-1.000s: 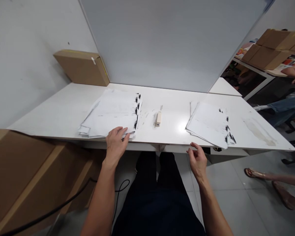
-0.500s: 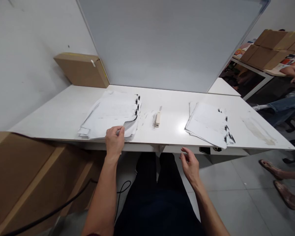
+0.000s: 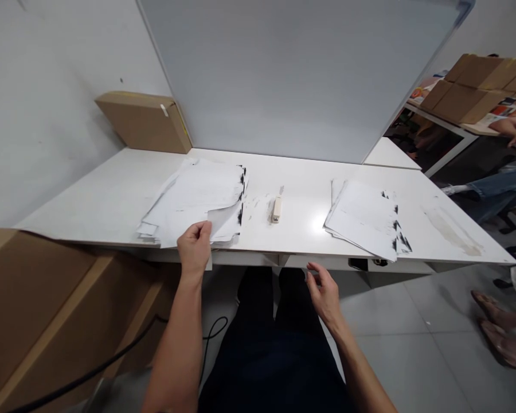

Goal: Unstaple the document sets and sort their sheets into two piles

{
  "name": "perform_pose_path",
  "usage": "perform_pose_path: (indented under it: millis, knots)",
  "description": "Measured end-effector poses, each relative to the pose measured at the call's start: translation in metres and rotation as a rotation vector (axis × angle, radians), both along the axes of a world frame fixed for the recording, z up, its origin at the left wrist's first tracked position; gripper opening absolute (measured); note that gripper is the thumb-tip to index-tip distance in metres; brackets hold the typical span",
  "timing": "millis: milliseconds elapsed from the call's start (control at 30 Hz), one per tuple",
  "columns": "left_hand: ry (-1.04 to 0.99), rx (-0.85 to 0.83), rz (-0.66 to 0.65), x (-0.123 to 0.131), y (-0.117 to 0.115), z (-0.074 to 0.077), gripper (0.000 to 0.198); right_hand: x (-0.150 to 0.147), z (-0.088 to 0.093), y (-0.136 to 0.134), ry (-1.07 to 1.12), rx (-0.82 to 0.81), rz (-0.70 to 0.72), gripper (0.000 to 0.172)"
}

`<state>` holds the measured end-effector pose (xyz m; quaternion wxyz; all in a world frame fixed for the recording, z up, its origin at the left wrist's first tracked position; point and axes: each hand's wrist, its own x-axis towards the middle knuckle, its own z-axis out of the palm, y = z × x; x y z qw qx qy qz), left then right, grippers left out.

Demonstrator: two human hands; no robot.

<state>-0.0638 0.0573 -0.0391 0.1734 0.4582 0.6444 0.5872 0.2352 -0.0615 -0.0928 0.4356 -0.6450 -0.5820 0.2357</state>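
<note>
A loose stack of printed sheets (image 3: 198, 195) lies on the left part of the white table (image 3: 112, 195). My left hand (image 3: 194, 248) pinches the near corner of the top sheet (image 3: 223, 217) and lifts it off the stack, so the sheet curls upward. My right hand (image 3: 322, 291) hovers below the table's front edge over my lap, fingers loosely apart and holding nothing. A small beige stapler (image 3: 277, 207) lies between the two piles. A second stack of sheets (image 3: 363, 217) rests to the right.
A large whiteboard (image 3: 292, 74) leans against the wall behind the table. A cardboard box (image 3: 144, 121) sits at the back left, and another big box (image 3: 47, 304) stands at my left. Other people's legs and feet (image 3: 499, 321) show at the right. A black cable (image 3: 112, 355) trails on the floor.
My left hand has gone from resting flat on the left stack to pinching and raising the top sheet's corner. My right hand has drifted left and down, away from the right stack.
</note>
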Motion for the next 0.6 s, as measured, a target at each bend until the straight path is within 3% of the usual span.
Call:
perform_pose_path:
  millis: [167,300,367,467,533,600]
  knots:
    - [-0.041,0.044,0.004,0.012,-0.009,0.001,0.029,-0.015,0.01,0.003,0.052,-0.023,0.055,0.029]
    - [0.181,0.181,-0.064,0.038,-0.037,0.011,0.016,-0.032,0.023,0.007,0.336,-0.132,0.112,0.034]
    - [0.352,0.312,-0.201,0.057,-0.057,0.013,0.006,-0.037,0.031,0.012,0.608,-0.218,0.172,0.041]
    - [0.495,0.43,-0.504,0.088,-0.085,0.007,0.011,-0.037,0.043,0.019,0.96,-0.318,0.27,0.055]
    - [0.538,0.462,-0.656,0.106,-0.1,-0.001,0.013,-0.033,0.046,0.022,1.02,-0.325,0.233,0.055]
    - [0.568,0.47,-0.757,0.118,-0.109,-0.009,0.012,-0.026,0.044,0.022,0.94,-0.32,0.098,0.044]
